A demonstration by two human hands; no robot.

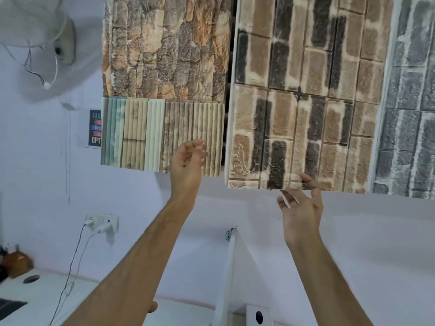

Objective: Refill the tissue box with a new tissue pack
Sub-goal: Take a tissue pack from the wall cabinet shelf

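Left hand [188, 158] & right hand [300, 205] up high, loosely open, empty — no tissue box or pack in view, so can't tell which hand's nearer.

Brown-and-tan brick-patterned wall panel [303, 90]

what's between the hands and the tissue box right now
Cannot tell: no tissue box or pack shows. Both hands, left and right, are raised empty toward the wall panels, fingers loosely open, with the desk low in view.
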